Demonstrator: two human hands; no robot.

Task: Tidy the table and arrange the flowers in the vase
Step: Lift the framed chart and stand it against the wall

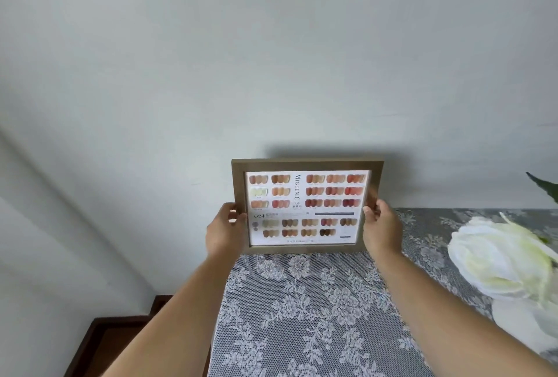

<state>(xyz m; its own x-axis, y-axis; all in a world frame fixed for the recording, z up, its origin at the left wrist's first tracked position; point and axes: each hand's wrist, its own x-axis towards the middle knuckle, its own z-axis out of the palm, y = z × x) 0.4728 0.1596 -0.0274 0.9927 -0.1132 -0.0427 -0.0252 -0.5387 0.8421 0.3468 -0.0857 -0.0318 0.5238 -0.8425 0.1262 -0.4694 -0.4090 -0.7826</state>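
Observation:
A wooden picture frame (307,165) with a nail-colour chart inside stands upright at the back left corner of the table, close to the white wall. My left hand (225,230) grips its left edge and my right hand (381,228) grips its right edge. The frame's bottom edge meets the lace tablecloth (305,310). A large white rose (498,259) fills the right side of the view, close to the camera, with a green leaf (545,186) above it. No vase is visible.
The table carries a grey cloth with white floral lace (431,225). Its left edge drops off beside a dark wooden floor strip (114,337). The white wall (271,59) runs directly behind the table.

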